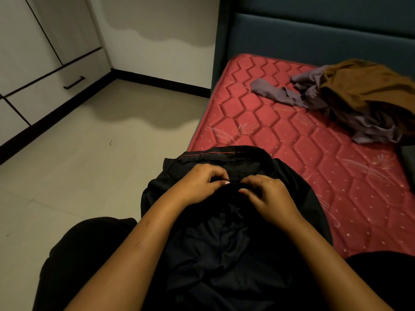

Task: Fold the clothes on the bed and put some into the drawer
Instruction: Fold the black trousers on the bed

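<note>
A black garment point(224, 239) with a thin red line along its top hem lies bunched over my lap and the near corner of the red quilted mattress point(280, 135). My left hand point(199, 185) pinches a fold of its cloth near the middle. My right hand point(269, 196) pinches the same fold right beside it, fingertips almost touching. A heap of a brown garment point(363, 90) and a grey-purple garment point(292, 95) sits at the mattress's far right. The white drawer point(56, 86) with a black handle is shut in the cabinet at the left.
A dark teal padded headboard point(314, 34) rises behind the mattress. Beige tiled floor point(89, 164) spreads between the bed and the white cabinet. A dark cloth edge point(407, 158) shows at the right border.
</note>
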Tool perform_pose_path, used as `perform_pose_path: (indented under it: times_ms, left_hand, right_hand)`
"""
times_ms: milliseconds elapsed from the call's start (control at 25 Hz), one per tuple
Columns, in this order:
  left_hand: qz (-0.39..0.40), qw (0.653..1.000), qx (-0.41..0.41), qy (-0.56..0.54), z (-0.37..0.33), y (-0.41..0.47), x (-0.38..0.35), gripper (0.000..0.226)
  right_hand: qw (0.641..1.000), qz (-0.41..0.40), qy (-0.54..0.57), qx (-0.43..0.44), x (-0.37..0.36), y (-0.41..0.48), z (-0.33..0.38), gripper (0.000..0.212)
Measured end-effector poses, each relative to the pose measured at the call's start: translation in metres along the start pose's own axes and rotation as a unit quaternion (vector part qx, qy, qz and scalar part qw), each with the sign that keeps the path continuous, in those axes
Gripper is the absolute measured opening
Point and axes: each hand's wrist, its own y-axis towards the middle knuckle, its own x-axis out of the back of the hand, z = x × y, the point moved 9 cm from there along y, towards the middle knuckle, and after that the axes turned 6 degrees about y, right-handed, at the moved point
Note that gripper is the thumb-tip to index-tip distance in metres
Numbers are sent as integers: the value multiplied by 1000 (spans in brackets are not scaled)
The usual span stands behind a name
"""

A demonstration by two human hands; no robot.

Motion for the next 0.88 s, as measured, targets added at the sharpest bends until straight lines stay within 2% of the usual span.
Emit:
perform_pose_path:
  times_ms: [280,440,560,680,760,880]
  left_hand:
    - [-54,990,-8,132,-7,-8,21,7]
    - [18,981,34,192,4,-10,10,12]
    - [60,988,83,118,21,-10,8,12]
    - [53,994,84,35,25,-10,9,7]
    - [39,996,79,32,23,-9,8,8]
    - [16,997,71,21,20,-6,3,7]
  right_hand:
    - [999,21,-47,1,4,1,0,20]
    - [997,20,-77,-11,6,-2,-4,19]
    - [992,-1,-125,-27,7,-2,-8,24]
    - [986,-37,-156,-38,12,-2,-11,27]
    - [984,-59,-166,-20,15,-2,-4,30]
    - [992,-19,-118,31,-3,-2,14,39]
